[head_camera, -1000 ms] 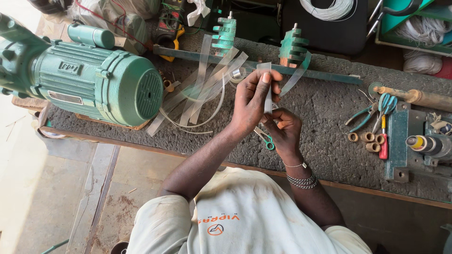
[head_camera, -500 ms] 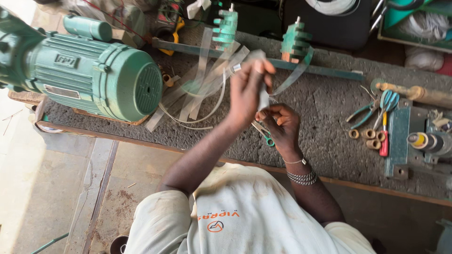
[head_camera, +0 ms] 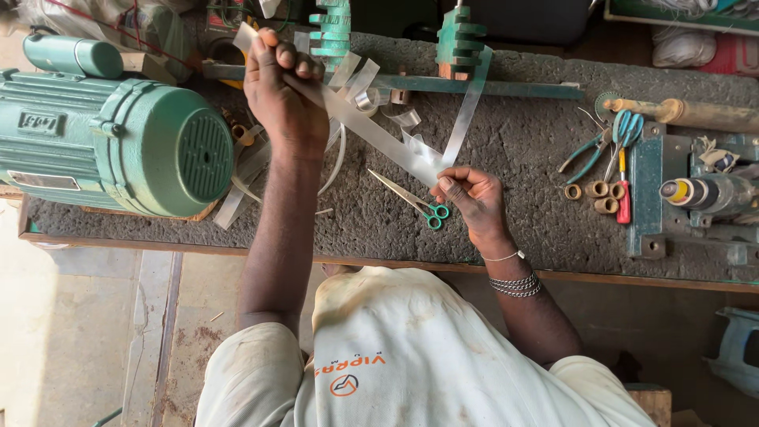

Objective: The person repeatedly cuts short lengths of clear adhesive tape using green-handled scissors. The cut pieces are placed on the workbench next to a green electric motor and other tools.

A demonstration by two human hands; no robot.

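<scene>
Grey workbench (head_camera: 506, 158): rough-surfaced top spanning the view, wooden strip along its near edge.
Motor: green electric motor (head_camera: 118, 150) at the left end of the workbench, ribbed fan cover facing right.
Rail: green metal bar (head_camera: 474, 85) along the far edge, carrying two green stepped blocks (head_camera: 458, 35).
Vice: green-based fixture (head_camera: 696, 198) at the right end of the workbench.
Left hand (head_camera: 281, 91): raised near the far edge, beside the motor; fingers closed around the upper end of the clear plastic strip (head_camera: 379, 136).
Right hand (head_camera: 470, 198): lower, near the middle of the workbench; thumb and fingers pinch the lower end of the same strip.
Strip position: stretched taut on a diagonal between both hands, above the surface, high at left and low at right.
Scissors: green-handled scissors (head_camera: 411, 198) lying flat, just left of the right hand, under the strip.
Pliers: blue-handled pliers (head_camera: 589, 150) toward the right end.
Rings: small brown rings (head_camera: 597, 194) beside the pliers.
</scene>
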